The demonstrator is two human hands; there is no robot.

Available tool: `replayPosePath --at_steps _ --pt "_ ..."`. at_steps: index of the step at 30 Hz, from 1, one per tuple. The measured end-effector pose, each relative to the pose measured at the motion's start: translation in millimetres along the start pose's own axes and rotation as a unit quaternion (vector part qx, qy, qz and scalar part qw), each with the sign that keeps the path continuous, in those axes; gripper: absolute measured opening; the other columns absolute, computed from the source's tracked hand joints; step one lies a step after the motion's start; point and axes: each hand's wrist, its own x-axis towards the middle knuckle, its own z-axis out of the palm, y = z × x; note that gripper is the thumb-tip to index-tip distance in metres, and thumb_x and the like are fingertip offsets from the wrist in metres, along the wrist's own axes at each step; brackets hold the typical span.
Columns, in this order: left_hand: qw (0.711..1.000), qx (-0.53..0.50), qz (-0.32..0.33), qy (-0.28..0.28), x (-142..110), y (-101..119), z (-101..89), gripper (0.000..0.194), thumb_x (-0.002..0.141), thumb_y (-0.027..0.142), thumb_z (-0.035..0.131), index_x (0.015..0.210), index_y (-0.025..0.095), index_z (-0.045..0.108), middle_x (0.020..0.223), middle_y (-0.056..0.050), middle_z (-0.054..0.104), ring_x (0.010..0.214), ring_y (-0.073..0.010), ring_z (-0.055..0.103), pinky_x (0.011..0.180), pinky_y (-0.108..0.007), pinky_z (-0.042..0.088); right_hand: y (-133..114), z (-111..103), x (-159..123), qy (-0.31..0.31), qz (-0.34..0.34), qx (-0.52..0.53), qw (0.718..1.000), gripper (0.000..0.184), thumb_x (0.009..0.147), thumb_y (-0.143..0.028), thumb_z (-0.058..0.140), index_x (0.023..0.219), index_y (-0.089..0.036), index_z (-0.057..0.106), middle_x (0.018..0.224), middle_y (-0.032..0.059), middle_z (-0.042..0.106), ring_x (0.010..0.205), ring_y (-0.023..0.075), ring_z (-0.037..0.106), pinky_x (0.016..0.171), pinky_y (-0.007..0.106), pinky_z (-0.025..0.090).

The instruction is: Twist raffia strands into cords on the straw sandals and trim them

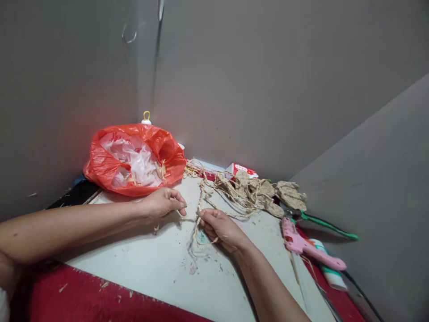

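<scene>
Over the white board, my right hand [217,227] pinches a braided straw cord [201,197] between thumb and forefinger. The cord runs up the board from those fingertips, and loose straw ends [197,232] hang below them. Just to the left, my left hand [164,202] has its thumb and fingers pressed together. A thin pale strand shows near its fingertips, but whether they hold it I cannot make out. Beyond my right hand lies a heap of woven straw pieces [250,190] with long twisted cords attached.
A red plastic bag [169,154] with clear plastic and straw scraps inside stands at the back left. A red-and-white box [241,169] sits by the wall. At right are green-handled pliers [330,225], a pink glue gun [310,248] and a white-and-green tube [330,273].
</scene>
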Motion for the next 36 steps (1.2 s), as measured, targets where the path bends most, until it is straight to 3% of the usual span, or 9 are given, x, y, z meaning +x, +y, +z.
replayPosePath --at_steps 2,6,13,18,27,36 --pt "0.999 -0.039 -0.009 0.024 11 -7 2.4 0.016 0.07 0.026 0.062 0.074 0.014 0.053 0.063 0.002 0.063 0.035 -0.0009 0.027 0.035 -0.018 0.017 1 -1 1 -0.004 0.006 0.013 1.0 0.035 0.075 -0.045 0.062 0.058 -0.018 0.048 0.039 -0.011 0.029 0.035 0.0037 0.016 0.034 0.019 0.011" --pt "0.995 -0.096 -0.039 0.0 23 -14 15.3 0.014 0.069 0.025 0.063 0.07 0.014 0.053 0.054 0.003 0.058 0.033 -0.0021 0.029 0.036 -0.019 0.018 1 -2 2 -0.014 0.007 0.024 1.0 0.035 0.076 -0.047 0.063 0.061 -0.017 0.051 0.038 -0.0119 0.026 0.034 0.0034 0.015 0.033 0.018 0.011" --pt "0.995 -0.07 0.03 0.07 30 -18 38.4 0.007 0.071 0.019 0.063 0.07 0.013 0.06 0.048 0.006 0.049 0.043 -0.0051 0.038 0.046 -0.019 0.029 -1 0 0 -0.024 -0.005 0.036 0.999 0.036 0.075 -0.05 0.064 0.066 -0.017 0.053 0.039 -0.013 0.024 0.034 0.0026 0.011 0.031 0.017 0.009" --pt "0.99 -0.079 0.045 0.108 39 -29 42.0 0.006 0.07 0.017 0.065 0.07 0.012 0.064 0.062 0.002 0.059 0.057 -0.0077 0.048 0.058 -0.021 0.037 0 0 1 -0.021 -0.009 0.055 0.998 0.035 0.074 -0.048 0.065 0.067 -0.017 0.052 0.04 -0.0129 0.024 0.034 0.0027 0.012 0.031 0.016 0.009" --pt "0.986 -0.156 -0.012 0.049 39 -28 41.3 0.01 0.072 0.02 0.065 0.074 0.012 0.06 0.057 0.002 0.057 0.05 -0.0068 0.052 0.048 -0.019 0.04 0 3 0 -0.031 -0.026 0.064 0.997 0.034 0.076 -0.048 0.064 0.07 -0.018 0.05 0.042 -0.0127 0.024 0.035 0.0029 0.012 0.033 0.018 0.008" --pt "0.979 -0.192 -0.021 0.069 41 -32 40.7 0.017 0.069 0.016 0.071 0.069 0.012 0.055 0.051 0.002 0.056 0.046 -0.0067 0.052 0.046 -0.018 0.043 2 5 -1 -0.031 -0.039 0.031 0.998 0.033 0.079 -0.048 0.061 0.073 -0.017 0.052 0.044 -0.0114 0.027 0.037 0.0039 0.014 0.034 0.02 0.008"
